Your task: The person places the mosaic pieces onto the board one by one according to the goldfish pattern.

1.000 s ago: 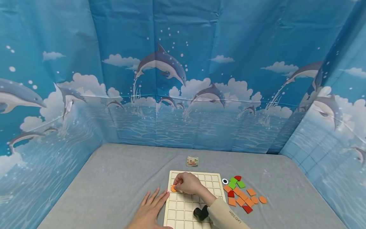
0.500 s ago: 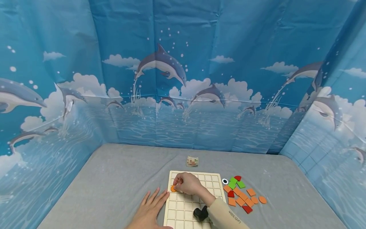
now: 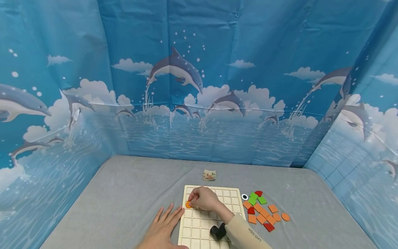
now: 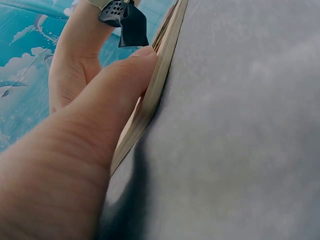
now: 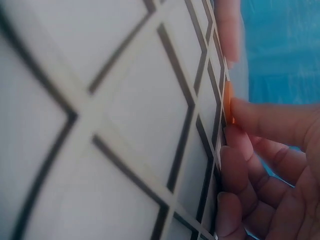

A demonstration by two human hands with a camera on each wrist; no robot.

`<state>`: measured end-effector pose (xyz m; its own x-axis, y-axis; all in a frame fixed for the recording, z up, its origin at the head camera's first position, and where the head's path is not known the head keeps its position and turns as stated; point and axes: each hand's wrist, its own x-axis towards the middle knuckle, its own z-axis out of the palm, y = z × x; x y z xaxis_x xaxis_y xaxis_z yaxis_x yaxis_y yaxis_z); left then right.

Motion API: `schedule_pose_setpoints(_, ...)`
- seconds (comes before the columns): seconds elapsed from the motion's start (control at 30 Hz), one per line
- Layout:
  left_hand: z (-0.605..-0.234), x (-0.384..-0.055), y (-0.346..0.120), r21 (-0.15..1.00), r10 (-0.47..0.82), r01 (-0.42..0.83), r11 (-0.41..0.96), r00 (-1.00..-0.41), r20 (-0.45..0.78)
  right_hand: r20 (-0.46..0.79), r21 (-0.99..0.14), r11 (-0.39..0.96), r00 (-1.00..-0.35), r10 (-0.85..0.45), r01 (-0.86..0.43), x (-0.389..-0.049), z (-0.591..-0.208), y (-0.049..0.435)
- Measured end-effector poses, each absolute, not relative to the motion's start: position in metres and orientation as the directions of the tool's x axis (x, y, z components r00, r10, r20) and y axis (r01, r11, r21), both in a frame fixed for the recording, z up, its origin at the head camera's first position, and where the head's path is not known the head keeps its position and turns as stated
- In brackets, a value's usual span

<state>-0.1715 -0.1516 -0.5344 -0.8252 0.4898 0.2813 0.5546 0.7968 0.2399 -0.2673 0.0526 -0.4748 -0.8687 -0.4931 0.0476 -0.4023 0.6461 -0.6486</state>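
Board: pale, gridded with shallow square cells; board [image 3: 196,233] lies flat on the worktop [image 3: 130,193].
Disc: orange; disc [image 3: 188,204] is on the board, in its leftmost column toward the far end.
Right hand: right hand [image 3: 205,199] over the board, thumb and finger pinching the disc, other fingers curled, their tips close to the cells.
Left hand: left hand [image 3: 164,226] palm down, fingers spread, at the board's left edge; thumb tip on that edge.
Orange pieces: orange pieces [image 3: 264,213], squares and rounds, grouped right of the board.
Green pieces: green pieces [image 3: 262,200], at the far end of that group.
Red pieces: red pieces [image 3: 268,227], curved on one side, among the others.
Ring: white with dark centre; ring [image 3: 244,197] just beside the board's right edge.
Card: card [image 3: 209,175], printed with a coloured grid, beyond the board.
Sleeve: beige; sleeve [image 3: 245,233] on the right arm.
Curtain: blue, dolphin-printed; curtain [image 3: 199,138] behind the worktop.
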Motion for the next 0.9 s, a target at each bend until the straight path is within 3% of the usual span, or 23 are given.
schedule_pose_setpoints(0.47, -0.534, -0.173, -0.152, 0.302, 0.485, 0.531, 0.791, -0.847, 0.219, 0.026, -0.735, 0.51, -0.77, -0.637, -0.447, -0.27, -0.473, 0.083)
schedule_pose_setpoints(0.9, -0.533, -0.172, -0.151, 0.288, 0.48, 0.523, 0.802, -0.852, 0.211, 0.037, -0.763, 0.484, -0.776, -0.63, -0.429, -0.26, -0.462, 0.125)
